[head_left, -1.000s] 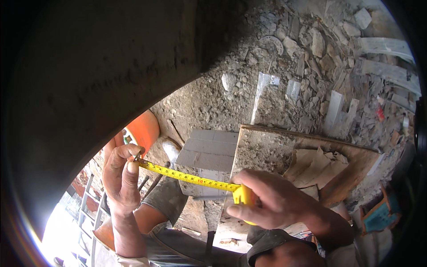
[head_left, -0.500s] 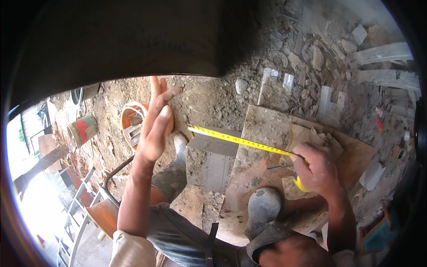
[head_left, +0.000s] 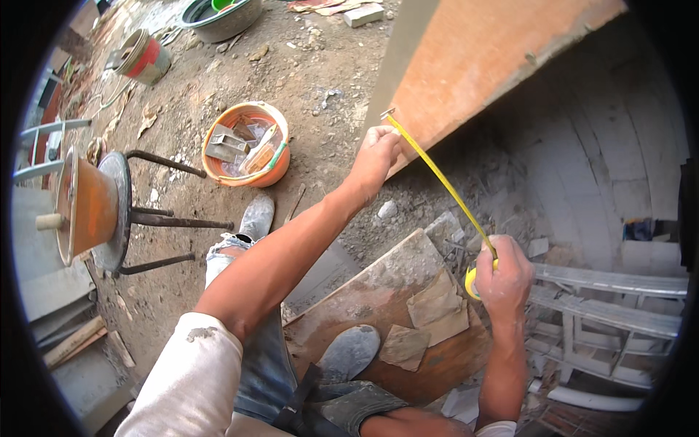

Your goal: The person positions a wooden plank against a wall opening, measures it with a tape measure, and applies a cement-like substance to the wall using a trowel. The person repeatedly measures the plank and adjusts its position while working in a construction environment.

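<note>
A yellow tape measure stretches between my two hands, its blade point(head_left: 445, 183) pulled out in a slanting line. My right hand point(head_left: 506, 273) is wrapped round the tape measure's case point(head_left: 472, 284), over the rubble on the right. My left hand point(head_left: 375, 159) has its fingers closed on the blade close to the end hook. That hook lies against the lower left part of a large orange-brown panel point(head_left: 473, 65), which slants down from the top. The left fingers are at the panel's edge, and part of their grip is hidden.
An orange bucket point(head_left: 275, 172) with trowels stands left of my left arm. Farther left are a tipped stool point(head_left: 116, 211) and a striped bucket point(head_left: 151, 62). My boot point(head_left: 349, 353) rests on a dusty board point(head_left: 386, 273) with torn paper. Metal frames point(head_left: 608, 280) lie at the right.
My left hand, spread and apart from the tape before, now grips the blade near its end. The view has shifted, and the panel's orange face shows where a dark surface was.
</note>
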`<state>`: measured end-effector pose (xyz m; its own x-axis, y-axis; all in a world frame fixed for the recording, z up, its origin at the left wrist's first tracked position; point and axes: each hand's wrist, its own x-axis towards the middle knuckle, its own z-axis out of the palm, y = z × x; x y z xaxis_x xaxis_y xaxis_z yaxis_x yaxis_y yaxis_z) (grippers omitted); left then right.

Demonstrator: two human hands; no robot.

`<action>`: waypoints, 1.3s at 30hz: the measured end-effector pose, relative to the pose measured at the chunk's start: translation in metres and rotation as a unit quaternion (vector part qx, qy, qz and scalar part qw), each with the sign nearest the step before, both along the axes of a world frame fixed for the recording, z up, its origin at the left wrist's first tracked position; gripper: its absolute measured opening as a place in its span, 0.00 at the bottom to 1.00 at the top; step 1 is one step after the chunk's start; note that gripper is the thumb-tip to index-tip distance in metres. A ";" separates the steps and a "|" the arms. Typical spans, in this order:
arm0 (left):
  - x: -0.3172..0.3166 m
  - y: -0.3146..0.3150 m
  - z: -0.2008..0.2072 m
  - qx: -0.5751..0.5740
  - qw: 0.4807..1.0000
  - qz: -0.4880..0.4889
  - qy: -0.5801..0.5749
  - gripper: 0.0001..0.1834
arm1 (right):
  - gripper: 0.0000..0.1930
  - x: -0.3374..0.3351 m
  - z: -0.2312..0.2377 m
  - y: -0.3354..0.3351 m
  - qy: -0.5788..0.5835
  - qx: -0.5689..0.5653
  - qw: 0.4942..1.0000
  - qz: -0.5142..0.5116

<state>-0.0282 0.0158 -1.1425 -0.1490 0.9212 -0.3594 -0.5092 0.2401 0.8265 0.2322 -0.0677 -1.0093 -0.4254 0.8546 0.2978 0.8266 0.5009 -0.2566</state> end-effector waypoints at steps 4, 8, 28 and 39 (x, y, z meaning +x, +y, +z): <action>-0.020 0.001 0.006 0.007 0.981 0.008 -0.195 0.40 | 0.02 -0.028 -0.004 0.027 -0.015 -0.004 1.000 0.010; -0.024 0.002 0.015 0.023 0.971 0.012 -0.239 0.50 | 0.03 -0.051 -0.006 0.047 -0.035 0.004 0.999 0.018; -0.016 0.020 0.026 -0.036 0.988 0.071 -0.129 0.23 | 0.05 -0.061 -0.011 0.063 -0.046 -0.015 0.998 -0.028; -0.016 0.019 0.033 -0.011 0.998 0.041 -0.045 0.35 | 0.05 -0.059 -0.014 0.064 -0.042 -0.011 0.998 -0.036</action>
<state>-0.0441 0.0351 -1.1098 -0.1895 0.8989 -0.3950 -0.6001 0.2124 0.7712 0.1727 -0.0035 -1.0234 -0.3855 0.8899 0.2437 0.8794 0.4343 -0.1950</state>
